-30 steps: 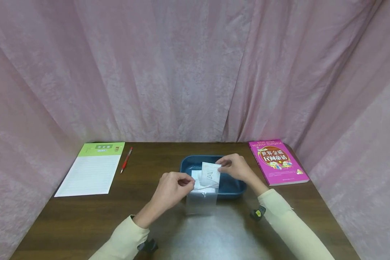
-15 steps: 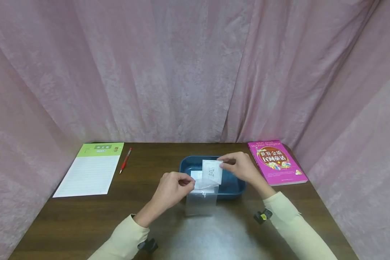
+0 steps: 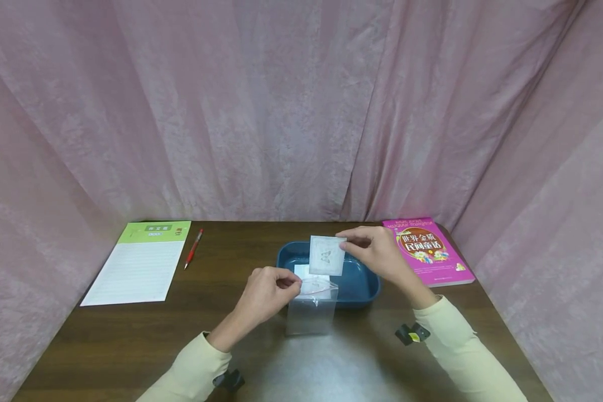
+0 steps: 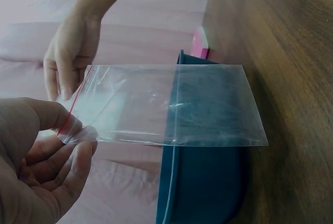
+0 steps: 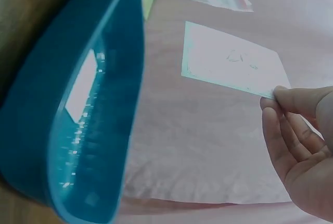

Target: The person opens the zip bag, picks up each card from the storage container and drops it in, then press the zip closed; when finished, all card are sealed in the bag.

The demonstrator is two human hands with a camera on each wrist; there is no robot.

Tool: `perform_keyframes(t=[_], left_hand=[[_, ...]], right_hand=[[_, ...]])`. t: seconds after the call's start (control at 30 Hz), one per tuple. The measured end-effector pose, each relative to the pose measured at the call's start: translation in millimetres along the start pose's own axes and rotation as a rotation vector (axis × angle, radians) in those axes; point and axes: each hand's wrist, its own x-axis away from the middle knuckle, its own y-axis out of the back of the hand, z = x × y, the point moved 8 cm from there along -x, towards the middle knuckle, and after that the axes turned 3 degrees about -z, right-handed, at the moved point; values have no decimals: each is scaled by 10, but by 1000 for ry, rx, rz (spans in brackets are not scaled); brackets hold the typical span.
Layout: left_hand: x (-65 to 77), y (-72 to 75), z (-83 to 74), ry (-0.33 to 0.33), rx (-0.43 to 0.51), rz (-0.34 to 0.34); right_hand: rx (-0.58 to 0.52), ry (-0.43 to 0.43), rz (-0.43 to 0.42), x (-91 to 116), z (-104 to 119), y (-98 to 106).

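My left hand (image 3: pixel 268 289) pinches the top corner of a clear zip bag (image 4: pixel 177 107) with a red line along its mouth; the bag hangs upright in front of the blue tray (image 3: pixel 364 282). Between thumb and fingers, my right hand (image 3: pixel 377 251) holds a square white card (image 3: pixel 326 255) by its right edge. A butterfly drawing marks the card's face. The card is above the tray, apart from the bag's mouth. Another white card (image 5: pixel 83 86) lies inside the tray, partly seen through the bag in the head view.
A writing pad (image 3: pixel 135 265) with a green top lies at the left, and a red pen (image 3: pixel 194 249) beside it. On the right is a pink book (image 3: pixel 429 251), partly behind my right hand. Pink curtains (image 3: pixel 261 111) surround the table (image 3: pixel 231 245).
My right hand has risen with the white card, lifting it up and away from the bag's mouth, where its lower part was behind the plastic. My left hand and the bag stay nearly still.
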Motion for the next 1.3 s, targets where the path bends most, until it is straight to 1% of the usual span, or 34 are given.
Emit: perform_keyframes(t=[0.1, 0.27, 0.4, 0.5, 0.6, 1.0, 1.17, 1.3], left_hand=[[-2, 2, -7, -8, -2, -5], [-7, 2, -14, -13, -4, -9], [-12, -3, -11, -7, -1, -7], [-17, -5, -10, -2, -2, -6], [-22, -5, -17, -4, -6, -8], [-18, 4, -38, -22, -13, -15], [-23, 10, -51, -38, -21, -34], [-24, 11, -55, -37, -22, -40]], right_hand=[[14, 19, -34, -2, 100, 86], [22, 11, -60, 15, 233, 200], [24, 10, -75, 40, 304, 259], [16, 25, -85, 61, 354, 284], [5, 43, -87, 86, 393, 293], [-43, 66, -88, 157, 452, 245], [-47, 63, -80, 179, 447, 209], [-32, 70, -87, 193, 445, 198]])
